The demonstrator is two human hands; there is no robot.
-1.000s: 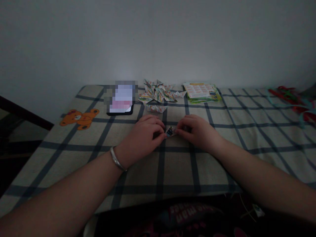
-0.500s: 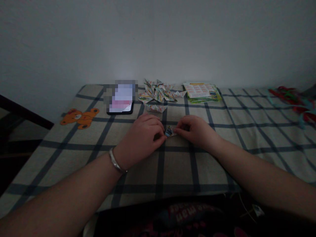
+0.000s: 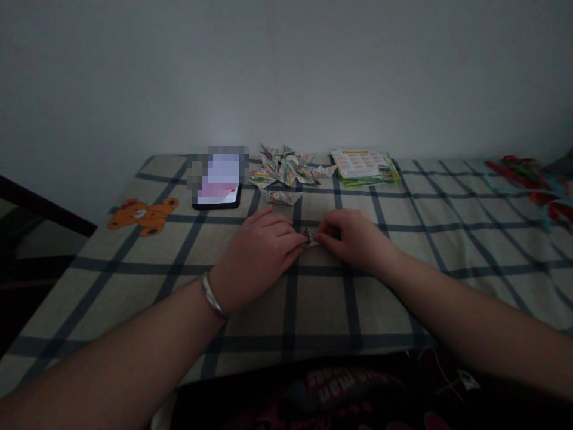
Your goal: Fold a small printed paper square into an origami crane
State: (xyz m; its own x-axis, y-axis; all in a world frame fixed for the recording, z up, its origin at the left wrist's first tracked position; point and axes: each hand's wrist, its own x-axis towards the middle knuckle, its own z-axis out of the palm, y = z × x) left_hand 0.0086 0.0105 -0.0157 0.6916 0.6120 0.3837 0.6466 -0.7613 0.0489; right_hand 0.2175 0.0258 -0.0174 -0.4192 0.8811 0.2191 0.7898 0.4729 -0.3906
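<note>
A small folded piece of printed paper [image 3: 308, 238] lies on the checked tablecloth [image 3: 403, 280] between my two hands. My left hand [image 3: 259, 257], with a silver bangle on its wrist, presses its flattened fingers onto the paper's left side. My right hand [image 3: 353, 239] pinches the paper's right edge with its fingertips. Most of the paper is hidden under my fingers.
At the back edge sit a phone with a lit screen [image 3: 218, 182], a heap of folded paper shapes [image 3: 286, 170] and a stack of printed sheets [image 3: 363, 166]. A bear print [image 3: 142, 215] marks the cloth at left. Red and teal items [image 3: 532, 179] lie far right.
My left fingers have stretched out flatter over the small paper, covering more of it. Both hands stay in the same spot.
</note>
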